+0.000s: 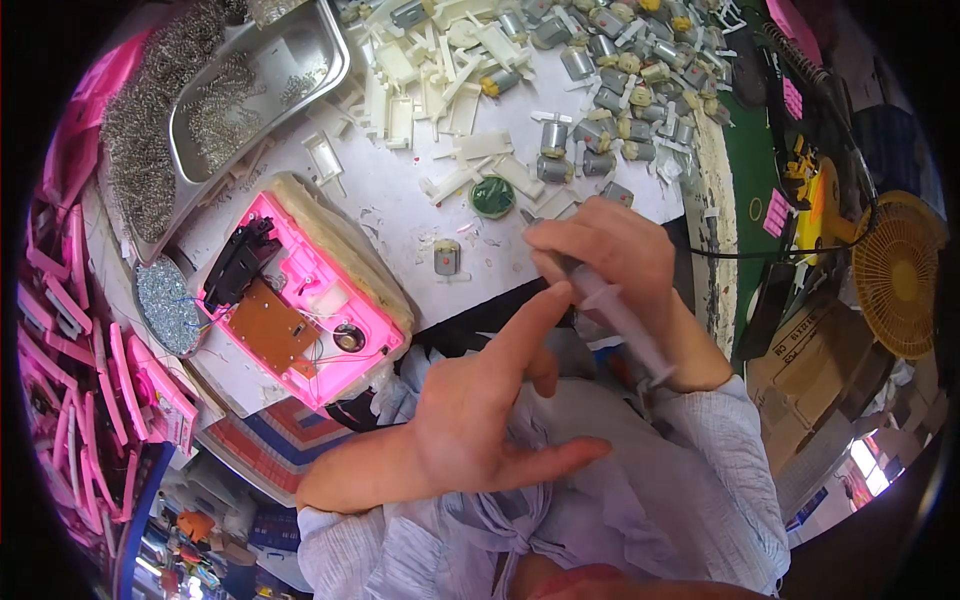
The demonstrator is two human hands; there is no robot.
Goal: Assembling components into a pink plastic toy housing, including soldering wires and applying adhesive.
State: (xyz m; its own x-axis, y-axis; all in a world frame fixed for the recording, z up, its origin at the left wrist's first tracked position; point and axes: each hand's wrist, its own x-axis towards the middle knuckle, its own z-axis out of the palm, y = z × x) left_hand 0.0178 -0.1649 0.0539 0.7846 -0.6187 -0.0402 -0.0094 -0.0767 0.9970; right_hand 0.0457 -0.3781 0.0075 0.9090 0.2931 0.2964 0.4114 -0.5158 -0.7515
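Note:
My right hand (pixel 640 245) is closed around a translucent syringe (pixel 625 322), its tip toward the table and its plunger end toward my body. My left hand (pixel 470 410) holds nothing. Its thumb and index finger are spread apart, and the index fingertip comes close to the syringe; whether they touch I cannot tell. Left of my hands lies an open pink plastic casing (pixel 295 245) on a padded block. Inside are a brown circuit board (pixel 268 325), a black part (pixel 240 265) and thin wires. A small motor (pixel 447 258) and a round green-filled lid (pixel 492 197) lie beyond my hands.
White plastic frames (pixel 400 70) and many small motors (pixel 600 130) cover the table's far side. A metal tray (pixel 330 40) of springs stands far left, near a dish of small metal pieces (pixel 167 305). Pink parts (pixel 75 400) pile up leftmost; a yellow fan (pixel 900 275) stands right.

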